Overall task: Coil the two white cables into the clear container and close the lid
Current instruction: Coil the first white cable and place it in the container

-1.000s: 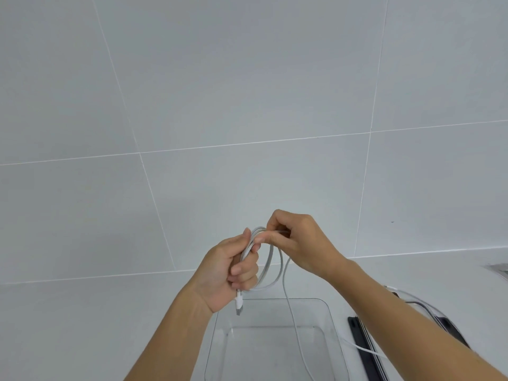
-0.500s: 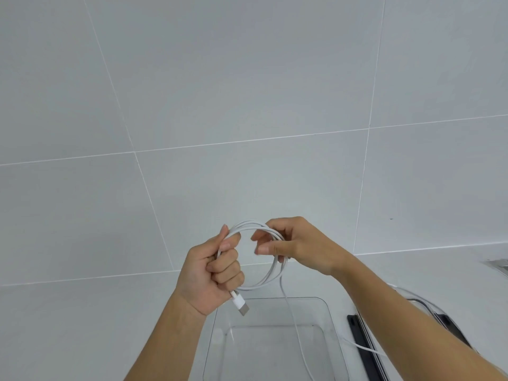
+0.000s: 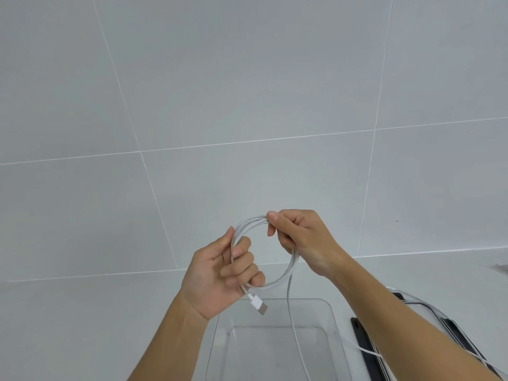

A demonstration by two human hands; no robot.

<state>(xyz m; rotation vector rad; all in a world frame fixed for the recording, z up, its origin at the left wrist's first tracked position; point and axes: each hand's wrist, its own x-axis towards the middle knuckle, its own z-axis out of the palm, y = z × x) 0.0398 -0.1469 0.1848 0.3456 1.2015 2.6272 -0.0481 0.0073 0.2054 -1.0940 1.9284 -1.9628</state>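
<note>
Holds a white cable in a round loop just above the clear container. Grips one side with the left hand, fingers curled tight — plug poking out toward the container. Pinches the top with the right hand. Lets the loose tail hang down over the container.

Bare left hand and right hand on bare forearms.

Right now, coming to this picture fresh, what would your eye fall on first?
The white cable, wound into a loop at mid-picture, gripped by the left hand and pinched by the right hand. Its plug sticks out below the left grip, and a loose tail hangs over the clear box at the bottom edge.
</note>
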